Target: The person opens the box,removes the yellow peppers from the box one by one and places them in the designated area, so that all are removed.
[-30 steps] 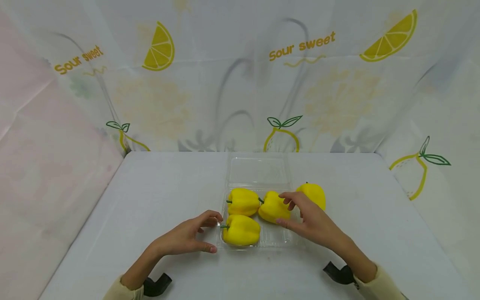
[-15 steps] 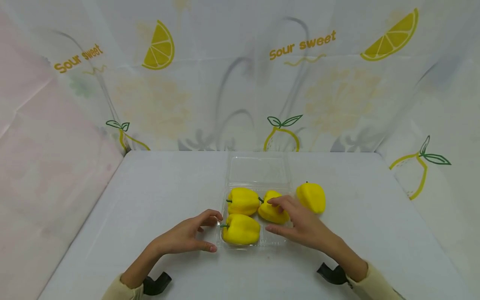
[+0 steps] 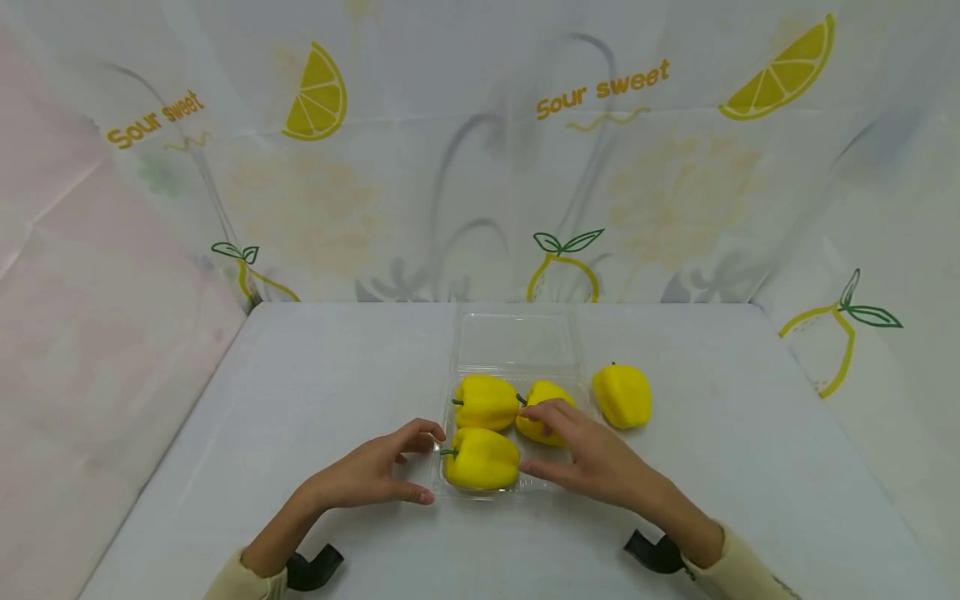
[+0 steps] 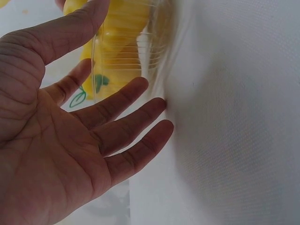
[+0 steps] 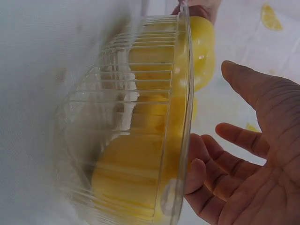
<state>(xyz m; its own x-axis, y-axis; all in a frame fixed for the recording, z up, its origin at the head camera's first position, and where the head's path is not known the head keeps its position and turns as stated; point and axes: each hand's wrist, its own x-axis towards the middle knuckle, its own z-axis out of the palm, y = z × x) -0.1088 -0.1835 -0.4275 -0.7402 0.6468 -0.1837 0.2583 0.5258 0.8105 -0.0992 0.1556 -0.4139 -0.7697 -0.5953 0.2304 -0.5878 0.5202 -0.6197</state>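
Lying beside clear container (image 3: 519, 340): loose pepper (image 3: 623, 397)

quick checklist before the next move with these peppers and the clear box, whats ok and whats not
1. Lid open: ok, folded back.
2. Front left pepper, back left pepper and back right pepper in the box: ok.
3. Fourth pepper in too: not ok, on the table to its right.
4. Right hand clear of the box: not ok, reaching over its right side.
5. Left hand steadying the box: cannot tell, fingers at its left edge, contact unclear.
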